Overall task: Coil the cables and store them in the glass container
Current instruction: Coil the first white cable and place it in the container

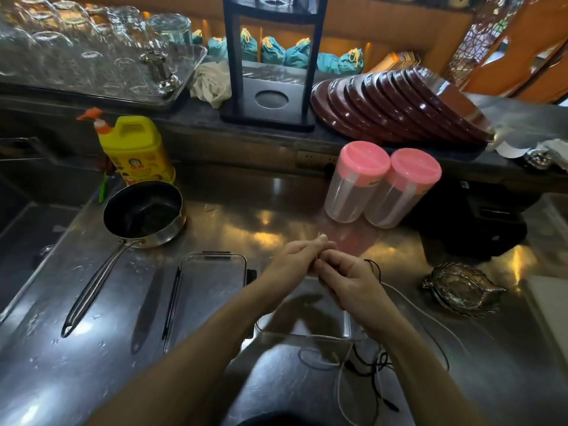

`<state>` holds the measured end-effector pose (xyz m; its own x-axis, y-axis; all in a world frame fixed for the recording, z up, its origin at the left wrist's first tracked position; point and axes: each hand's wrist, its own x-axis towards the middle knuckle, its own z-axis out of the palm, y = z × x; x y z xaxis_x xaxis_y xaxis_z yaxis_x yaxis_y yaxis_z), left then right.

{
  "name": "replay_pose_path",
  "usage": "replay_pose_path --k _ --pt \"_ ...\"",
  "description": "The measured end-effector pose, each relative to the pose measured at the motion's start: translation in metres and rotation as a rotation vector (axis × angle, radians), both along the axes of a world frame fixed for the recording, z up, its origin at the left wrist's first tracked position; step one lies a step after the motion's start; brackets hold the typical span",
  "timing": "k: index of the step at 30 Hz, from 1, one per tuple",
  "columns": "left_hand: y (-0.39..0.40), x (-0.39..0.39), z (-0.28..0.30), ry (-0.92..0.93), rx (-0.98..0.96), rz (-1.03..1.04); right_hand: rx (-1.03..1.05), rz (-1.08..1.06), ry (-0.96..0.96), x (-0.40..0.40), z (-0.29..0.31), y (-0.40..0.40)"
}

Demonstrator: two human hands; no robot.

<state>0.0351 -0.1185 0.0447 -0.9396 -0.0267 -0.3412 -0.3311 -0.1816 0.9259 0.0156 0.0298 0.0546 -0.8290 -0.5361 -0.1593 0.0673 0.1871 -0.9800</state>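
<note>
My left hand (pixel 293 256) and my right hand (pixel 349 281) meet fingertip to fingertip above the steel counter, pinched together on the end of a thin white cable (pixel 430 318). That cable trails from my right hand down to the right and loops back toward the near edge. A black cable (pixel 368 368) lies tangled on the counter near my right forearm, and a strand of it shows by my right wrist. The clear glass container (pixel 349 329) stands open right beneath my hands. Its clear lid (pixel 212 302) lies flat to the left.
A saucepan (pixel 144 213) with a long handle sits at the left, with a yellow soap bottle (pixel 135 149) behind it. Two pink-lidded jars (pixel 381 186) stand behind my hands. A metal shell-shaped dish (pixel 461 289) is at the right. Dark plates (pixel 399 106) and glasses fill the raised shelf.
</note>
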Motion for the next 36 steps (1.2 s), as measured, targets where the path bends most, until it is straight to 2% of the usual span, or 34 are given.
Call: replay_pose_path --k 4,6,8,10,12,13,16,18,23,27,32,36 --pt "0.004 0.0 -0.002 0.015 0.083 -0.072 0.022 0.0 0.089 0.0 -0.002 0.004" --pt "0.006 -0.001 0.005 0.03 0.08 -0.078 0.006 -0.02 0.057 0.002 -0.005 0.006" --pt "0.007 -0.004 0.015 0.024 0.206 -0.031 -0.037 -0.042 -0.071 0.005 -0.011 0.007" --pt "0.003 -0.008 0.023 0.016 0.466 0.03 -0.163 -0.016 -0.288 0.013 -0.021 0.007" --pt "-0.002 -0.009 0.032 0.024 0.626 0.032 -0.245 0.024 -0.438 0.017 -0.034 0.007" --pt "-0.003 -0.008 0.036 0.03 0.613 0.018 -0.243 0.013 -0.456 0.016 -0.039 0.008" --pt "-0.006 -0.001 0.044 0.023 0.373 -0.014 -0.263 -0.127 -0.459 -0.001 -0.044 0.018" --pt "-0.008 0.004 0.043 0.011 0.305 0.015 -0.28 -0.166 -0.46 -0.018 -0.041 0.027" --pt "-0.012 0.004 0.037 -0.026 0.466 0.262 -0.124 -0.036 -0.469 -0.025 -0.041 0.03" --pt "-0.011 -0.005 0.027 -0.106 0.523 0.452 -0.227 0.007 -0.615 -0.005 -0.062 0.022" --pt "-0.01 -0.012 0.026 -0.158 0.623 0.502 -0.326 -0.083 -0.714 0.012 -0.073 0.018" --pt "0.001 -0.016 0.027 -0.098 0.55 0.496 -0.345 -0.087 -0.697 0.01 -0.072 0.023"
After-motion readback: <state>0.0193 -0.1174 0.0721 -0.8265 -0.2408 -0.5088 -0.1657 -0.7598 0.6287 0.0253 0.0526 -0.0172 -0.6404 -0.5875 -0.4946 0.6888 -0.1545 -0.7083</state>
